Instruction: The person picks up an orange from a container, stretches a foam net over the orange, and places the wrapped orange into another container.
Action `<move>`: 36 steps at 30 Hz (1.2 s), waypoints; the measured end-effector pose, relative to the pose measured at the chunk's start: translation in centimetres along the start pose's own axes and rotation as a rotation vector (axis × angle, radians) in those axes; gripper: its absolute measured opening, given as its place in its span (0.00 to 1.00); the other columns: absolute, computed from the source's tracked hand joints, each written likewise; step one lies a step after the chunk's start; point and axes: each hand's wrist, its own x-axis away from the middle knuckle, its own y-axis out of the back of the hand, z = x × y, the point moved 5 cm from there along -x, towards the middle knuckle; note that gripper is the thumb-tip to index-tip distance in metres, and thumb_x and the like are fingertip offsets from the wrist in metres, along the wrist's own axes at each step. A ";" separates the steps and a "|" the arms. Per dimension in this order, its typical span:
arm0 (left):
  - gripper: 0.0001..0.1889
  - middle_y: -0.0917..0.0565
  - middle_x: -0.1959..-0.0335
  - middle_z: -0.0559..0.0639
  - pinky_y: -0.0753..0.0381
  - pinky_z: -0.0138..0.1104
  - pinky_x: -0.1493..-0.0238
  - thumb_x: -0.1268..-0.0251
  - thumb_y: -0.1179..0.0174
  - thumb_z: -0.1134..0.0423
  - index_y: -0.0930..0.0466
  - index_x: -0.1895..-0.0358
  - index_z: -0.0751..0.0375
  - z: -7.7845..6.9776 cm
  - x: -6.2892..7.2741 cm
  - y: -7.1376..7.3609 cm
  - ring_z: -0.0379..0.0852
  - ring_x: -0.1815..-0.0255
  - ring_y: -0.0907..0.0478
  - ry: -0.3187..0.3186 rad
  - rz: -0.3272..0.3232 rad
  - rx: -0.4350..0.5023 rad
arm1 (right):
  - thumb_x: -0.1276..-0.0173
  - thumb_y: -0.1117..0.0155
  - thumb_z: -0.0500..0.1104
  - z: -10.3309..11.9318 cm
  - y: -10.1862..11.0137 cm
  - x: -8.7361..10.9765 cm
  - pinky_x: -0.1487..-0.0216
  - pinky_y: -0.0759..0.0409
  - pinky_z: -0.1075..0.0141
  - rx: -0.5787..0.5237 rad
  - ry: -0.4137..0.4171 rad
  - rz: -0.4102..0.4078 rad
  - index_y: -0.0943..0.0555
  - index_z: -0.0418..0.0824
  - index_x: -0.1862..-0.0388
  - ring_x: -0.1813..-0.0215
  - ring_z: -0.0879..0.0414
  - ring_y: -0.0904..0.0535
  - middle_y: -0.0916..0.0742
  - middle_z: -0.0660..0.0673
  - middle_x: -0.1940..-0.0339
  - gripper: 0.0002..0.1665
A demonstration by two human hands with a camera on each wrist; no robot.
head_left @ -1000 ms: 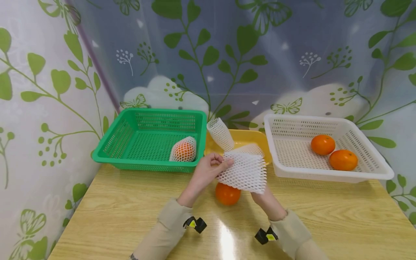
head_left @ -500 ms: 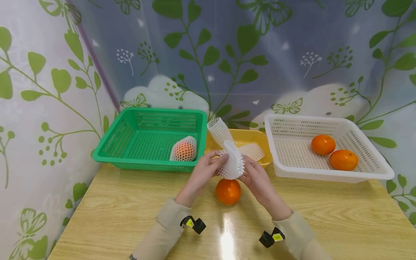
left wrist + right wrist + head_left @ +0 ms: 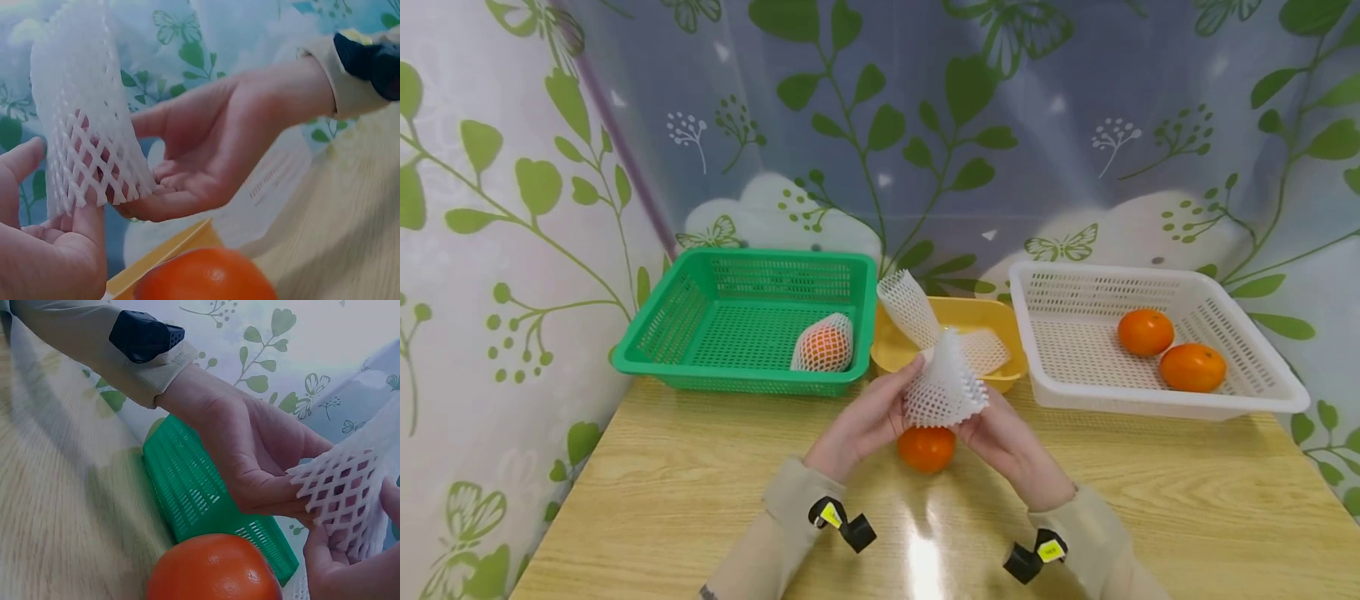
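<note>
A white foam net sleeve (image 3: 946,385) is held up between both hands, its open end facing down. My left hand (image 3: 861,423) holds its left side, with fingers reaching inside the opening and the thumb outside, as the left wrist view shows. On the other side my right hand (image 3: 1011,442) grips the lower rim; its fingers (image 3: 275,490) go in under the mesh edge. Directly below, an orange (image 3: 927,452) sits on the table, partly covered by the sleeve in the head view.
Behind the hands stands a yellow tray (image 3: 891,354) with more foam sleeves (image 3: 910,310). At left, a green basket (image 3: 752,379) contains a net-wrapped orange (image 3: 823,346). A white basket (image 3: 1150,402) at right holds two bare oranges (image 3: 1192,367).
My right hand, earlier hidden behind the flattened sleeve, has come round to its right side. The sleeve has turned upright, its opening now spread by both hands and lowered toward the orange.
</note>
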 end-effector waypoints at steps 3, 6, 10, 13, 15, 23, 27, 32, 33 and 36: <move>0.25 0.17 0.48 0.49 0.17 0.30 0.47 0.16 0.56 0.54 0.36 0.27 0.67 0.3 0.0 -0.1 0.41 0.49 0.18 0.021 0.031 0.057 | 0.17 0.54 0.39 -0.1 0.2 0.0 0.44 0.19 0.70 -0.047 -0.013 -0.025 0.17 0.49 0.49 0.48 0.63 0.18 0.13 0.53 0.49 0.16; 0.20 0.16 0.50 0.49 0.17 0.29 0.47 0.16 0.57 0.57 0.30 0.32 0.65 0.5 0.0 0.1 0.40 0.50 0.18 0.026 0.017 0.104 | 0.16 0.57 0.37 -0.2 0.5 0.0 0.43 0.19 0.69 -0.100 -0.015 -0.015 0.16 0.47 0.49 0.48 0.61 0.16 0.12 0.50 0.50 0.19; 0.15 0.16 0.51 0.47 0.18 0.28 0.48 0.16 0.57 0.57 0.21 0.43 0.57 0.7 0.2 0.5 0.39 0.51 0.19 0.031 -0.032 0.184 | 0.15 0.59 0.40 -0.4 0.9 0.0 0.43 0.19 0.70 -0.157 -0.018 -0.020 0.18 0.45 0.49 0.48 0.61 0.17 0.13 0.49 0.51 0.18; 0.15 0.16 0.52 0.45 0.18 0.26 0.50 0.16 0.56 0.57 0.18 0.50 0.53 0.8 0.5 0.9 0.37 0.52 0.19 0.044 -0.074 0.231 | 0.15 0.57 0.44 -0.7 1.1 0.2 0.42 0.19 0.70 -0.183 -0.043 -0.055 0.19 0.45 0.49 0.48 0.60 0.17 0.14 0.50 0.51 0.16; 0.16 0.14 0.54 0.43 0.17 0.25 0.53 0.16 0.56 0.57 0.16 0.53 0.51 0.9 0.8 1.2 0.36 0.54 0.17 0.058 -0.098 0.254 | 0.16 0.55 0.45 -0.9 1.3 0.3 0.44 0.19 0.70 -0.180 -0.065 -0.080 0.19 0.46 0.50 0.49 0.60 0.17 0.14 0.49 0.52 0.16; 0.17 0.12 0.60 0.43 0.17 0.24 0.62 0.15 0.58 0.57 0.17 0.55 0.50 1.9 1.8 2.5 0.34 0.62 0.15 0.108 -0.116 0.258 | 0.15 0.55 0.47 -2.0 2.3 0.9 0.49 0.17 0.70 -0.121 -0.118 -0.130 0.15 0.47 0.53 0.53 0.59 0.15 0.13 0.49 0.55 0.19; 0.17 0.12 0.61 0.44 0.16 0.25 0.62 0.15 0.59 0.57 0.17 0.56 0.51 2.6 2.2 3.1 0.35 0.62 0.15 0.142 -0.130 0.241 | 0.16 0.53 0.47 -2.7 3.0 1.2 0.49 0.17 0.70 -0.093 -0.141 -0.179 0.17 0.47 0.52 0.53 0.59 0.16 0.14 0.50 0.54 0.16; 0.17 0.12 0.60 0.46 0.16 0.25 0.58 0.15 0.58 0.58 0.17 0.55 0.53 3.6 2.5 3.9 0.37 0.61 0.14 0.177 -0.141 0.218 | 0.17 0.51 0.48 -3.8 3.9 1.5 0.46 0.17 0.70 -0.065 -0.172 -0.230 0.24 0.47 0.45 0.51 0.59 0.16 0.16 0.49 0.51 0.11; 0.16 0.12 0.60 0.46 0.16 0.25 0.59 0.15 0.58 0.58 0.17 0.55 0.52 3.7 2.5 4.0 0.37 0.61 0.14 0.183 -0.145 0.212 | 0.17 0.51 0.48 -4.0 4.0 1.6 0.45 0.18 0.69 -0.064 -0.177 -0.232 0.26 0.47 0.43 0.51 0.58 0.16 0.16 0.49 0.51 0.12; 0.16 0.12 0.61 0.45 0.15 0.25 0.61 0.16 0.57 0.57 0.17 0.56 0.52 4.2 2.6 4.4 0.36 0.62 0.14 0.198 -0.176 0.196 | 0.16 0.52 0.48 -4.5 4.3 1.6 0.43 0.18 0.67 -0.060 -0.190 -0.231 0.28 0.46 0.41 0.50 0.58 0.16 0.16 0.49 0.50 0.12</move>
